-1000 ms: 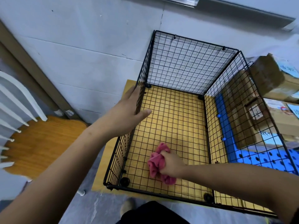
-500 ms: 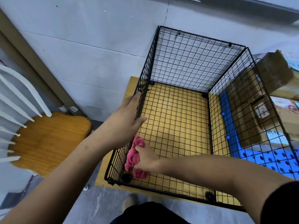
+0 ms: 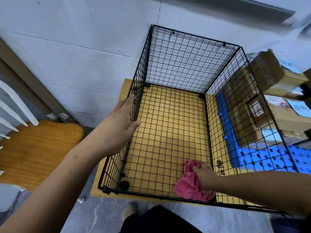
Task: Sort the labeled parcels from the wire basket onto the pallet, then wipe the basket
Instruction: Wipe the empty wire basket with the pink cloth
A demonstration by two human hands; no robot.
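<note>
1. Cloth. The right hand (image 3: 204, 175) is clamping a pink cloth (image 3: 186, 184), with its fingers curled into the bunched fabric. It is pressing the cloth down on the floor mesh of the wire basket (image 3: 185, 61), in the corner nearest the person. The cloth is probably soft, light and easy to crumple. A full-fist hold on a wad is likely suiting it better than a fingertip pinch, since loose folds could be snagging on the wires.

2. Basket. The left hand (image 3: 117, 126) is lying flat against the side wall opposite the right hand. Its fingers are straight and together along the top rim, its thumb is reaching toward the inner side, and it is gripping nothing. The basket is standing on a wooden board (image 3: 96, 190). It looks stiff but light, so it may be sliding or flexing under the wiping strokes. The top rim is the sensible place to be bracing it.

3. Surroundings. The parcels (image 3: 244, 105) are sitting on the blue pallet (image 3: 269, 158), beyond the wall next to the right hand.

4. Change. 0.5 s ago the right hand and cloth were working just below the left hand. They are now at the opposite near corner. The left hand is keeping its place on the rim.
</note>
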